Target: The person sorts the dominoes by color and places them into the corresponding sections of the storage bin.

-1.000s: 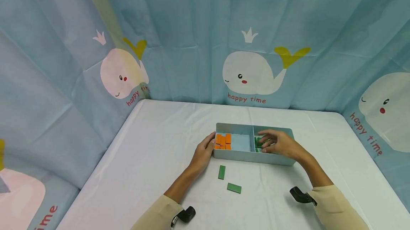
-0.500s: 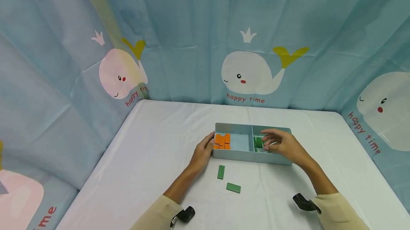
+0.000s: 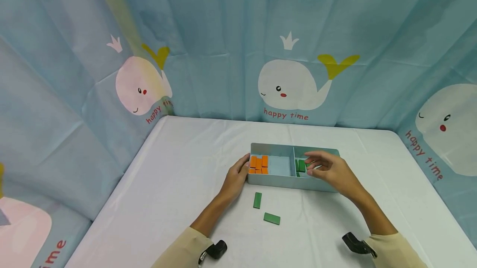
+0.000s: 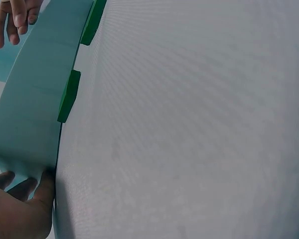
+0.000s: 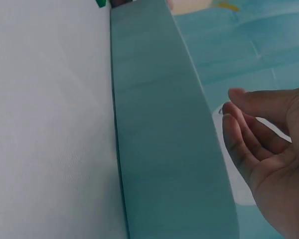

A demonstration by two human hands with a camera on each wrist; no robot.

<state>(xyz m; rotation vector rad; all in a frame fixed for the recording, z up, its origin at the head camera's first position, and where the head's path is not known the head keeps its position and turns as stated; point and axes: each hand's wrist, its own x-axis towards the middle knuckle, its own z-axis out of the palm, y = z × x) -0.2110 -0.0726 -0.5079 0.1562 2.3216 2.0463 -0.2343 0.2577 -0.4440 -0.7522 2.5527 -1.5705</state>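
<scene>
A blue-grey box [image 3: 287,182] with two compartments lies on the white table. My left hand [image 3: 234,179] rests against its left end; the fingertips touch that wall in the left wrist view. Several orange blocks [image 3: 258,164] fill the left side of the larger compartment. Over the smaller right compartment is my right hand [image 3: 333,172], its fingers loosely bent and thumb apart. The right wrist view shows nothing between them. Several green blocks [image 3: 302,165] lie in that compartment, partly hidden by the right hand. Two green blocks, one upright-set [image 3: 257,200] and one slanted [image 3: 272,218], lie before the box.
White cloth covers the table [image 3: 193,152]. Behind it and along both sides hangs a blue curtain [image 3: 220,81] printed with whales. A black wrist camera [image 3: 217,250] sits at the left sleeve, another black camera [image 3: 358,244] at the right one.
My right hand has drawn back slightly to the right over the small compartment, uncovering more of the green blocks. The left hand stays at the box's left end.
</scene>
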